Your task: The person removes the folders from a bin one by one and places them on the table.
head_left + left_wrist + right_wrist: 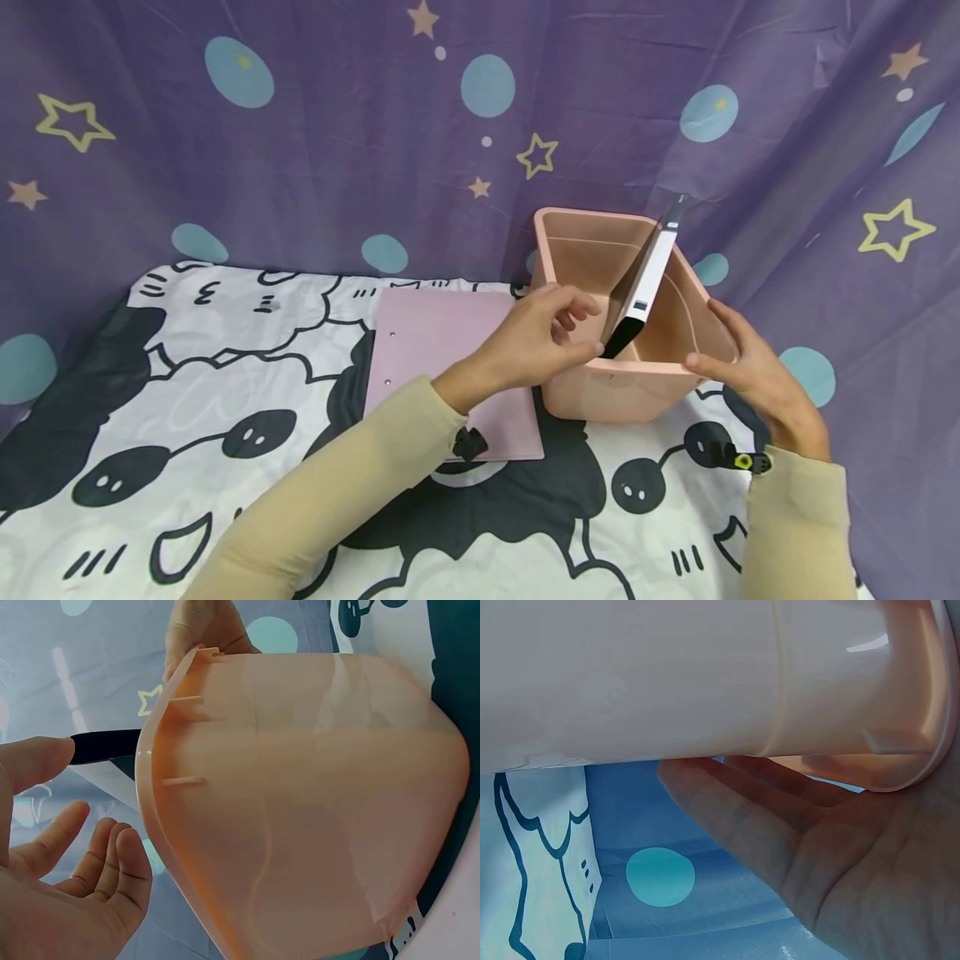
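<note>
A pink plastic bin [618, 396] stands on the patterned cloth. Inside it leans a slim black file folder [651, 279] with a white strip along its spine, its upper end sticking out past the back rim. My left hand [536, 333] is over the bin's front left rim, thumb at the folder's black near end. In the left wrist view that thumb [34, 761] meets the black tip, while the other fingers hang loosely bent, away from the folder. With my right hand [757, 375] I grip the bin's right rim, thumb over the edge and fingers along the outer wall.
A flat pink folder [420, 333] with two small rivets lies on the cloth left of the bin, partly under my left arm. The black-and-white cartoon cloth [202, 467] covers the surface. A purple curtain [322, 167] with stars hangs close behind and to the right.
</note>
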A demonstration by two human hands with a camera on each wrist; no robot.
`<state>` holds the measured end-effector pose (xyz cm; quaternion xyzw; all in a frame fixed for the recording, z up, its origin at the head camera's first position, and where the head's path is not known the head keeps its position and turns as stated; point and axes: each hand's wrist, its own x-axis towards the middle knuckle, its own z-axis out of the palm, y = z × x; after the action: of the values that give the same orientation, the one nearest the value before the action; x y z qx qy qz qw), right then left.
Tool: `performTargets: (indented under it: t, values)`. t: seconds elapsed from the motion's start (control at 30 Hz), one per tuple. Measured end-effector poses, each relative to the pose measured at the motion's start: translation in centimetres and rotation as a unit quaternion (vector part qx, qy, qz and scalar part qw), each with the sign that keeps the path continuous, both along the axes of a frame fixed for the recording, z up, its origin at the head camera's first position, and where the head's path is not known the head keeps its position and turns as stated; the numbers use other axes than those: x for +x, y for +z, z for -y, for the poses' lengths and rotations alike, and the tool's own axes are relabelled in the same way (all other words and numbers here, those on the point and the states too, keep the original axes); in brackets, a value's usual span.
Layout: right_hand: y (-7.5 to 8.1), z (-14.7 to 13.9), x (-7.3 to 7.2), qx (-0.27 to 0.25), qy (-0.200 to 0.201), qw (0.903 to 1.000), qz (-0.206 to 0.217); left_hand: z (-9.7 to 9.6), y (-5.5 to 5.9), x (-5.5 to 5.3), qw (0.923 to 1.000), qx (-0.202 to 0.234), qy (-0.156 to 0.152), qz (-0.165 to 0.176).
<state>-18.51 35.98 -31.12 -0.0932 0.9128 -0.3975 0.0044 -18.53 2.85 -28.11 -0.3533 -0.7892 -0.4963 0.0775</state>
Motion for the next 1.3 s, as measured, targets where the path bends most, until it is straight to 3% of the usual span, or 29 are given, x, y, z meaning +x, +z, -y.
performTargets:
  t: [0.3, 0.7, 0.97, 1.3]
  values:
    - [0.1, 0.2, 0.1, -0.015, -0.005, 0.9998, 0.01, -0.9, 0.9, -0.5, 0.9998, 0.002, -0.006, -0.021]
    - [0.3, 0.2, 0.2, -0.014, -0.015, 0.9995, 0.025, -2.7, 2.4, -0.6, 0.9982, -0.033, -0.015, -0.047]
    - [0.4, 0.4, 0.3, 0.006, -0.019, 0.9995, 0.023, -3.9, 2.5, -0.8, 0.9969, -0.054, -0.015, -0.056]
    - [0.2, 0.3, 0.2, -0.002, -0.011, 0.9997, 0.021, -4.0, 2.3, -0.9, 0.996, -0.071, -0.01, -0.054]
